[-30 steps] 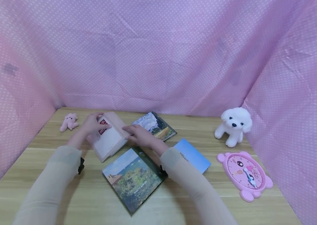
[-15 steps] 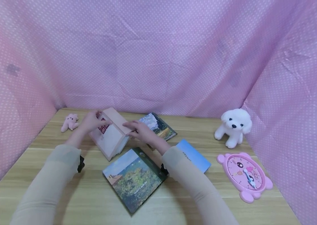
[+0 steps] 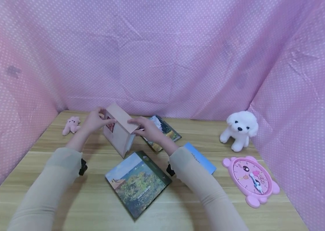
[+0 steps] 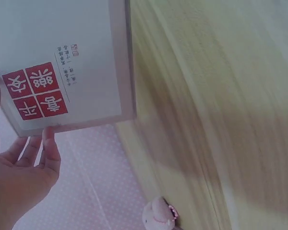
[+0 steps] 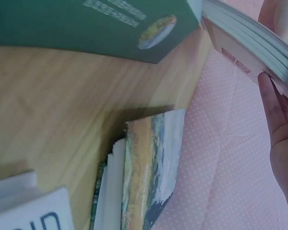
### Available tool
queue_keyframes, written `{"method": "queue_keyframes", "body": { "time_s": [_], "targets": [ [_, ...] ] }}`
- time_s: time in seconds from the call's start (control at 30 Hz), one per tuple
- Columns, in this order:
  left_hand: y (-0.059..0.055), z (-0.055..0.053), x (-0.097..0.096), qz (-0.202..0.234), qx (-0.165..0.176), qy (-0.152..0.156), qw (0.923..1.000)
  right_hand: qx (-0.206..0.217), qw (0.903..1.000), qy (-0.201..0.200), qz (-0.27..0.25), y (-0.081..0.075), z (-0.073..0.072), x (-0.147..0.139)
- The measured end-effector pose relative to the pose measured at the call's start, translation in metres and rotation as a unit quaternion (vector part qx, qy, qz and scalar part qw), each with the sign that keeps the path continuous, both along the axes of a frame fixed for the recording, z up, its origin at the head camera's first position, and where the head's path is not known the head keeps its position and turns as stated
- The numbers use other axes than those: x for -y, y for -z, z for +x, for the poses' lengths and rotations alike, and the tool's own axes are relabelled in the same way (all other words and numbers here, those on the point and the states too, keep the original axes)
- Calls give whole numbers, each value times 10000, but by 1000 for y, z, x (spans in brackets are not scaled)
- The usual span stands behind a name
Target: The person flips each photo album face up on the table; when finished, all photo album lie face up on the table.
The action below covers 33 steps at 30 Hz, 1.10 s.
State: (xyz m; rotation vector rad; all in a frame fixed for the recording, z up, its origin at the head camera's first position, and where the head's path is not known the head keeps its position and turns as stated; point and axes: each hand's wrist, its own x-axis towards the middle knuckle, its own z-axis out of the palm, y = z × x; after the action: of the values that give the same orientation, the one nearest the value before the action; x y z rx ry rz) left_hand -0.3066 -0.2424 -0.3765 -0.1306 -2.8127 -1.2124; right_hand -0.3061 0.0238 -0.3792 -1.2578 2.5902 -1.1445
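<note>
A thick pale pink book with a red printed square is held up on edge between both hands at the back left, its spine uppermost. My left hand grips the far end, with the thumb on the front cover. The right hand pinches the near end, its thumb and fingers around the spine corner. In the left wrist view, the left fingers touch the cover's edge. The right wrist view shows the book's page edges beside the right hand. Below the book lies a photo album with a garden picture.
A painting-covered book lies behind the right hand, and a blue booklet is partly under the right forearm. A white plush dog and pink toy clock stand right. A small pink plush toy lies left.
Both hands have raised the pale pink book from a leaning pose to nearly upright, shifting it slightly right and back. The other things have stayed in place.
</note>
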Motion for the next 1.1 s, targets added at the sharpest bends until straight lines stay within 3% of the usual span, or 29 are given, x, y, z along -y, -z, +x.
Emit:
{"method": "queue_keyframes", "body": {
  "time_s": [0.2,0.5,0.93,1.1],
  "targets": [
    [-6,3,-3,299,-152,28,9994,218,9990,-42,-388,-4,0,-3],
    [-3,5,-2,579,-53,72,9983,269,9978,-210,-570,-7,3,-3],
    [5,10,6,1063,210,188,9939,612,9947,48,-828,6,4,8],
    [8,10,9,1233,222,189,9919,553,9954,108,-773,10,1,10]
  ]
}}
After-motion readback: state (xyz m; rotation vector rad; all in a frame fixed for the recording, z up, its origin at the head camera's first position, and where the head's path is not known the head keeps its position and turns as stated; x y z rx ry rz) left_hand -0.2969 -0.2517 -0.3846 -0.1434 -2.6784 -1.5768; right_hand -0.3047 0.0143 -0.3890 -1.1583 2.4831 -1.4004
